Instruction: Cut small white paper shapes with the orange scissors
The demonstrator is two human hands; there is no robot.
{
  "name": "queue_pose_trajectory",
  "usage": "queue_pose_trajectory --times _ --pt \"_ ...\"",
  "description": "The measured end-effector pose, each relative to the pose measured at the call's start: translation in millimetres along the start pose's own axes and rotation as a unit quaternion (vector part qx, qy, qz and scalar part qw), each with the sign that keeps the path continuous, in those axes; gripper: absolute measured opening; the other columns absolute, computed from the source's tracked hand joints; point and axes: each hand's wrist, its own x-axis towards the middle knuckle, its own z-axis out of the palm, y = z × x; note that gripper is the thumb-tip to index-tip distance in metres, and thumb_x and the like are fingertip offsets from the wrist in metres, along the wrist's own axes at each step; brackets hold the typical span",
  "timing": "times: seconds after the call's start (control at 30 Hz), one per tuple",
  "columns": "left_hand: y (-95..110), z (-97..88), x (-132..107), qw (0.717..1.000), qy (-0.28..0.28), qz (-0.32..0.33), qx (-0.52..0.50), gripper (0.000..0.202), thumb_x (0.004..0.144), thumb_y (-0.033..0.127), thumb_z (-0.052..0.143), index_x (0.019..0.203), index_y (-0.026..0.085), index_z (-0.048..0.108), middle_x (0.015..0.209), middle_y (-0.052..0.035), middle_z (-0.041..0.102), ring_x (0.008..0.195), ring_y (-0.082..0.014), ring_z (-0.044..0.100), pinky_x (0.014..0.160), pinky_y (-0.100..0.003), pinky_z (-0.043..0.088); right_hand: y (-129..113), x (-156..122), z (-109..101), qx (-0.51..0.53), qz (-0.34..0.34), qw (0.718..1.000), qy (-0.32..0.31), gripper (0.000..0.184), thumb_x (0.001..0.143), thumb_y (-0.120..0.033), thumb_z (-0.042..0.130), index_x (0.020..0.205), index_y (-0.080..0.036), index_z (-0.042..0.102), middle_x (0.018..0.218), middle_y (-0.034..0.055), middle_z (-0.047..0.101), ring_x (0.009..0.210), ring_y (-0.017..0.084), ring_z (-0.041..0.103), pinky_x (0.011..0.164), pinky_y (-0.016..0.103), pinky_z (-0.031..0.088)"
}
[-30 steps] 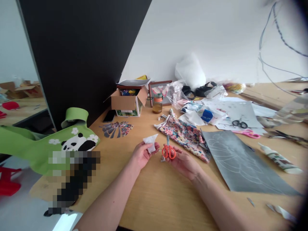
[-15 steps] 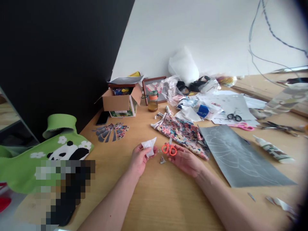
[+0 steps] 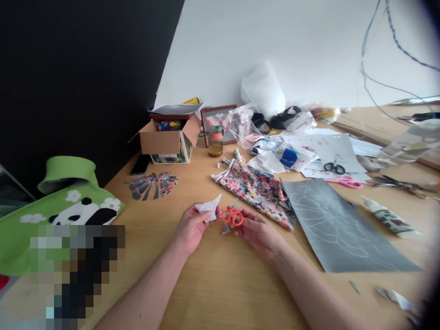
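Pinched in my left hand [image 3: 193, 228] is a small white piece of fabric or paper [image 3: 210, 207] with a pointed tip; which material it is I cannot tell. My right hand [image 3: 256, 229] grips small orange-handled scissors [image 3: 233, 217], their blades pointing away from me. Both hands are over the middle of the table, close together. Beneath the scissors lies a small cut scrap [image 3: 225, 228]. Just beyond my right hand is a folded floral cloth [image 3: 252, 190]. To the left, several petal-shaped grey and floral pieces [image 3: 153, 185] are laid out in a fan.
A grey sheet with white petal lines [image 3: 338, 224] lies to the right, beside a white tube [image 3: 388, 217]. Pink scissors [image 3: 347, 182] and black scissors [image 3: 334, 168] rest behind it. An open cardboard box [image 3: 161, 142], a jar [image 3: 216, 142] and a green panda-patterned item [image 3: 68, 201] stand around.
The view has shifted slightly, so most things sit a little further left. My left hand still holds the white piece and my right hand the orange scissors, with the hands still close together.
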Motion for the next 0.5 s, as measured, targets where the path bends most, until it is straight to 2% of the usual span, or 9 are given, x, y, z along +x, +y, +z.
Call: queue_pose_trajectory --times 0.17,0.3,0.4,0.5 --pt "-0.7 5.3 -4.7 0.999 -0.019 0.010 0.040 0.033 0.055 0.020 0.087 0.076 0.016 0.061 0.082 -0.0055 0.075 0.087 -0.0219 0.072 0.092 -0.036 0.048 1.5 -1.9 4.8 0.008 0.003 1.000 -0.008 0.043 0.061 -0.035 0.092 0.098 -0.020 0.077 0.097 0.0064 0.075 0.075 0.014 0.063 0.062 0.025 0.044" --pt "-3.6 7.7 -7.7 0.999 -0.023 0.003 0.043 0.035 0.054 0.020 0.088 0.075 0.016 0.060 0.082 -0.0055 0.075 0.087 -0.0219 0.072 0.090 -0.035 0.048 1.8 -2.8 6.0 0.011 0.004 1.000 -0.011 0.043 0.060 -0.035 0.093 0.096 -0.019 0.077 0.103 0.0084 0.075 0.077 0.015 0.064 0.061 0.023 0.045" --pt "-4.0 6.9 -6.0 1.000 -0.010 -0.008 0.017 0.037 0.053 0.018 0.089 0.078 0.015 0.062 0.086 -0.0069 0.075 0.087 -0.0210 0.071 0.086 -0.034 0.049 1.3 -3.2 6.8 0.020 0.001 1.000 0.015 0.043 0.055 -0.033 0.095 0.092 -0.018 0.077 0.090 0.0064 0.074 0.068 0.013 0.062 0.057 0.021 0.045" --pt "-1.8 4.3 -1.4 0.999 0.018 -0.010 -0.025 0.038 0.050 0.016 0.089 0.079 0.014 0.064 0.082 -0.0049 0.073 0.078 -0.0156 0.067 0.076 -0.029 0.050 1.3 -4.6 8.6 0.027 0.009 0.999 0.040 0.044 0.053 -0.031 0.096 0.090 -0.018 0.076 0.073 0.0015 0.070 0.051 0.007 0.051 0.044 0.017 0.037"
